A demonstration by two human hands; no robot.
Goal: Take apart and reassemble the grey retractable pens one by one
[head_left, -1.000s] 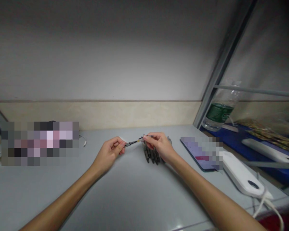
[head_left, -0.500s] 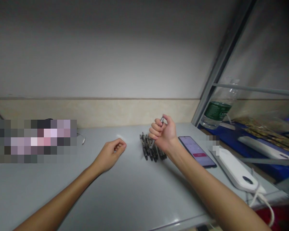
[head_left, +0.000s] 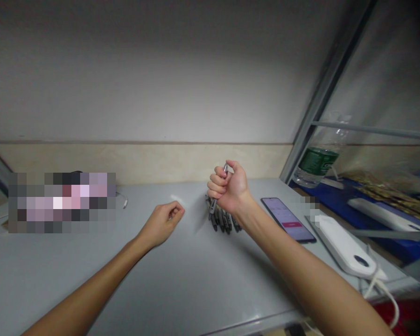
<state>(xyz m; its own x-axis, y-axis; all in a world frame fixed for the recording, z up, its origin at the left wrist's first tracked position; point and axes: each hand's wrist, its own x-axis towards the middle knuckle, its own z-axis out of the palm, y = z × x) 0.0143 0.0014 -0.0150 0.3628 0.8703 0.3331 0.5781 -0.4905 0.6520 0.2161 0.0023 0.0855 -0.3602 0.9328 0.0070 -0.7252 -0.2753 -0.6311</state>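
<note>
Clenching a tilted pen [head_left: 226,168], the right hand [head_left: 231,185] had its thumb [head_left: 234,164] near one end, probably for control; the left hand [head_left: 163,224] curled closed, apparently empty.

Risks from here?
1. The pen in the right hand might slip from its grip and scatter the pens, which its lower end overlaps in this view.
2. The phone lies close beside the right forearm; an outward swing could nudge it.
3. The white cord droops at the desk's edge and might snag.
</note>
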